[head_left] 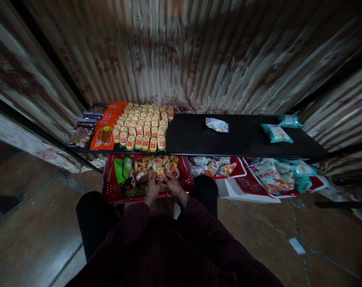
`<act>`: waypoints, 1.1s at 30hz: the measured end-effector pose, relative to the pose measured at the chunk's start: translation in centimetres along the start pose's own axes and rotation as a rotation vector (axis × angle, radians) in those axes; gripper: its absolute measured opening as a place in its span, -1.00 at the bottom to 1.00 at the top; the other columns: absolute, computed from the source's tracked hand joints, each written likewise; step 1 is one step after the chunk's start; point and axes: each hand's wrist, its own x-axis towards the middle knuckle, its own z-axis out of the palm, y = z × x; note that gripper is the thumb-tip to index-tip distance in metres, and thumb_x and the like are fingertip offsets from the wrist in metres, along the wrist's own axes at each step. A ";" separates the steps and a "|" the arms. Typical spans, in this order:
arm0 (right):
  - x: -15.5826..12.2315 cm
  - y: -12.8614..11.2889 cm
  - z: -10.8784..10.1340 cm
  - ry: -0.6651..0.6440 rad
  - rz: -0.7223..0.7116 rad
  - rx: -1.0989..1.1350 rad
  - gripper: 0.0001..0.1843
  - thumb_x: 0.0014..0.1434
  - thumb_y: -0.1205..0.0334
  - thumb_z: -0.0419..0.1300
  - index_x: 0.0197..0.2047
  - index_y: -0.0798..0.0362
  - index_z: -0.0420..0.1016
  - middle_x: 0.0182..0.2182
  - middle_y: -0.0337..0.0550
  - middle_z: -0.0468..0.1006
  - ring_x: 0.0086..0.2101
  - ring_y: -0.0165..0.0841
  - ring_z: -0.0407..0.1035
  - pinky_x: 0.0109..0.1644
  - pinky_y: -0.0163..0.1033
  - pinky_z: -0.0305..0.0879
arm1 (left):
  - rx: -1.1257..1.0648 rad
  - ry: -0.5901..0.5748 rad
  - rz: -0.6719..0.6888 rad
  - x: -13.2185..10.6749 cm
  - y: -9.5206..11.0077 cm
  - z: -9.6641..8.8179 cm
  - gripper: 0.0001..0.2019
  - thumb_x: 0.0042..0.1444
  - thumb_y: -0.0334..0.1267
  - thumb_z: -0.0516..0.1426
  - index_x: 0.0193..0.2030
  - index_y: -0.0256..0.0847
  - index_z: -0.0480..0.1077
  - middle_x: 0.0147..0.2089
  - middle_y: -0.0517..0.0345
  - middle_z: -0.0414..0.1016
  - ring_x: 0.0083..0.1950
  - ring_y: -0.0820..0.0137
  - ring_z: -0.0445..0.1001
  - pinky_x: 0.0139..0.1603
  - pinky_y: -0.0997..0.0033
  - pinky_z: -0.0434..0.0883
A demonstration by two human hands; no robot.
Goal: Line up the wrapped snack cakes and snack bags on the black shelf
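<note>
A red plastic basket (pixel 111 187) sits in front of my knees, filled with small wrapped snacks. Over it, my left hand (pixel 153 187) and my right hand (pixel 173 184) come together, fingers closed around the lower sides of one small yellow-and-red wrapped snack cake (pixel 160 173). Similar wrapped cakes (pixel 171 165) lie loose behind and beneath my hands. Green packets (pixel 123 168) rest at the basket's left side. On the black shelf (pixel 189 137) just above, rows of the same yellow wrapped cakes (pixel 145 127) stand closely packed. My fingertips are small and dim here.
Orange bags (pixel 103 135) and dark snack packs (pixel 83 129) fill the shelf's left end. A white packet (pixel 217 124) and teal packets (pixel 276 133) lie further right. Below are more red baskets (pixel 240 169) of bagged snacks. Black frame posts flank the shelf; curtain hangs behind.
</note>
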 end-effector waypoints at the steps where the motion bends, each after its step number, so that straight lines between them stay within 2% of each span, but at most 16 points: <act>1: 0.0 0.1 0.0 0.019 -0.019 -0.025 -0.52 -0.06 -0.01 0.21 -0.07 0.02 0.50 -0.10 -0.09 0.55 -0.10 -0.21 0.40 0.10 -0.01 0.25 | 0.023 0.014 0.042 -0.1 0.0 0.0 -0.67 -0.10 -0.53 0.17 -0.15 -0.17 0.42 -0.07 0.05 0.50 0.10 0.28 0.38 0.21 0.21 0.25; 5: 0.2 0.2 -0.3 0.075 -0.101 -0.129 -0.51 -0.04 -0.02 0.21 -0.06 0.03 0.52 -0.05 -0.05 0.54 -0.02 -0.18 0.37 0.17 0.01 0.17 | 0.103 0.019 0.136 -0.3 0.3 0.1 -0.69 -0.07 -0.49 0.17 -0.13 -0.19 0.42 -0.09 0.03 0.51 0.08 0.25 0.40 0.22 0.17 0.23; 10: 0.2 -0.2 -0.6 0.111 -0.153 -0.236 -0.51 -0.01 -0.02 0.17 -0.05 0.04 0.53 -0.05 -0.01 0.54 0.03 -0.13 0.35 0.21 0.02 0.13 | 0.162 0.012 0.205 -0.5 0.2 0.2 -0.65 -0.04 -0.44 0.17 -0.06 -0.18 0.39 0.03 -0.02 0.47 0.14 0.23 0.36 0.25 0.16 0.19; 18: -0.7 -0.8 -0.1 0.177 -0.190 -0.297 -0.53 0.06 0.07 0.07 0.03 -0.01 0.49 -0.04 -0.04 0.54 0.03 -0.16 0.36 0.20 0.02 0.17 | 0.121 0.061 0.290 -1.1 1.2 1.0 -0.75 -0.08 -0.42 0.17 -0.20 -0.18 0.45 -0.02 -0.04 0.48 0.21 0.20 0.29 0.32 0.15 0.09; 23: -0.7 -1.3 -0.1 0.235 -0.249 -0.320 -0.50 0.10 0.04 0.02 0.07 0.01 0.45 -0.01 0.01 0.51 0.00 -0.15 0.38 0.17 -0.01 0.22 | 0.145 0.069 0.337 -0.9 2.1 1.7 -0.75 -0.03 -0.36 0.15 -0.16 -0.16 0.44 0.00 -0.05 0.47 0.21 0.19 0.28 0.31 0.17 0.10; 27: -0.9 -2.5 0.0 0.261 -0.284 -0.372 -0.49 0.12 0.07 -0.01 0.09 0.05 0.43 0.01 0.04 0.49 0.01 -0.16 0.37 0.16 -0.04 0.22 | 0.247 0.043 0.359 -1.0 3.4 2.2 -0.69 0.02 -0.33 0.11 -0.06 -0.14 0.42 0.07 -0.06 0.43 0.22 0.16 0.27 0.31 0.14 0.09; 33: -1.0 -4.6 -0.2 0.339 -0.406 -0.415 -0.54 0.15 0.09 -0.04 0.03 0.03 0.46 -0.02 0.04 0.49 0.07 -0.17 0.29 0.22 -0.01 0.12 | 0.335 0.011 0.446 -1.7 6.5 3.2 -0.57 0.05 -0.36 0.06 0.10 -0.14 0.34 0.15 -0.07 0.35 0.28 0.17 0.18 0.33 0.18 0.08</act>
